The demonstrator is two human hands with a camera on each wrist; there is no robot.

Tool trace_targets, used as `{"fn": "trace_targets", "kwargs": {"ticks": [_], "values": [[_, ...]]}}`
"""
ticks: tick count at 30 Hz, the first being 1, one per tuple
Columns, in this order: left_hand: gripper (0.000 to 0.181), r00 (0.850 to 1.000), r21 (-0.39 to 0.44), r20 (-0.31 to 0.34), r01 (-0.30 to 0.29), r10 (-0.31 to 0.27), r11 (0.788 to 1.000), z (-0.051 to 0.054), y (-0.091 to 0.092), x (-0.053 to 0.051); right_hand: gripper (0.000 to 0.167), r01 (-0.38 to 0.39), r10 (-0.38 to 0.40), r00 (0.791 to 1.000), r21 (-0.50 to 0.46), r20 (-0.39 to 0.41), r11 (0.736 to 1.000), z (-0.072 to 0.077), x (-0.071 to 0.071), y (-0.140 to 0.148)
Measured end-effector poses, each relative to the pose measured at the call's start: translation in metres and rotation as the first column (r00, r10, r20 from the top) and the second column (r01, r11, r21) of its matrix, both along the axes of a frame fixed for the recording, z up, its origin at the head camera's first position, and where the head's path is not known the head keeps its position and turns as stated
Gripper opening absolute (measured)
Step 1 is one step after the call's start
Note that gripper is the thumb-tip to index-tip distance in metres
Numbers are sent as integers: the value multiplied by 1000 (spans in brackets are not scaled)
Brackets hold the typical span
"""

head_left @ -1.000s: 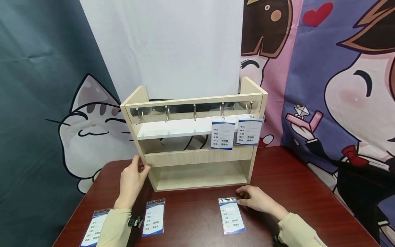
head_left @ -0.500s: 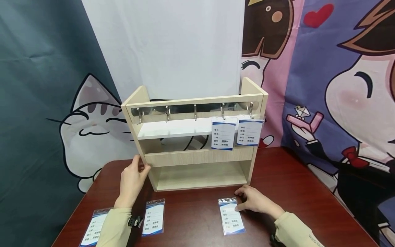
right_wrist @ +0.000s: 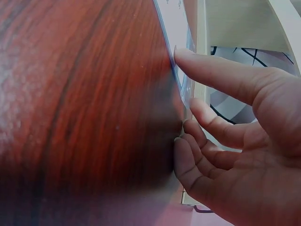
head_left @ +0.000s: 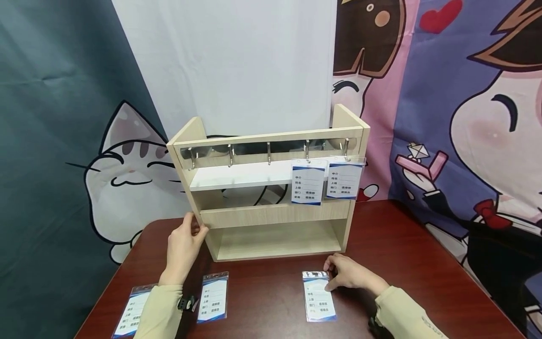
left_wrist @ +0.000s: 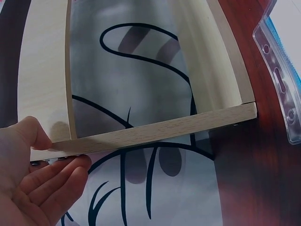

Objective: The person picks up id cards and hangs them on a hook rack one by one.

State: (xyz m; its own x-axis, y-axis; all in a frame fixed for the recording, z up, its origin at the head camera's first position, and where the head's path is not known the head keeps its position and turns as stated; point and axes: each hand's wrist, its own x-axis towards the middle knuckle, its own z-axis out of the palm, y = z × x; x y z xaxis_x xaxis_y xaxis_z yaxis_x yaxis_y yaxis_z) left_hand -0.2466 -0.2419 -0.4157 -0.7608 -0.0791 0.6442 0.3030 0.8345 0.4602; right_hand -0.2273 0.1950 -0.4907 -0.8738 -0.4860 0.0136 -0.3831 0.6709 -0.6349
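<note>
My left hand [head_left: 183, 247] pinches the lower left side panel of a pale wooden shelf unit [head_left: 271, 217]; in the left wrist view the thumb [left_wrist: 35, 134] lies on one face and the fingers are behind. On the table in front of the shelf, my right hand [head_left: 349, 274] pinches the upper right edge of an ID badge [head_left: 319, 299] in a clear sleeve. Its thumb [right_wrist: 202, 66] lies on the badge's face, with the index finger at the top corner. The badge appears to lie flat on the table.
Two ID badges, one [head_left: 308, 183] beside another [head_left: 345, 180], hang from metal hooks at the shelf's right. Further left hooks [head_left: 268, 153] hold nothing. Another badge [head_left: 213, 297] lies left of centre on the dark red table [head_left: 262, 301]; one more [head_left: 133, 310] is partly behind the left sleeve.
My right hand has moved slightly left onto the badge's edge, and its thumb now touches the badge. The badge has turned a little. My left hand keeps its grip on the shelf.
</note>
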Motion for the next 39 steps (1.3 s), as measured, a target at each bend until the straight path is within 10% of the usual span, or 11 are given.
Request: {"fn": "trace_targets", "kwargs": {"ticks": [26, 39], "values": [[27, 999, -8, -42, 19, -19, 1000, -2, -2, -4, 41, -68, 110, 985, -284, 135, 956, -4, 0, -1], [24, 998, -3, -61, 13, -14, 1000, -4, -1, -3, 37, -4, 42, 993, -338, 107, 941, 3, 6, -6]]}}
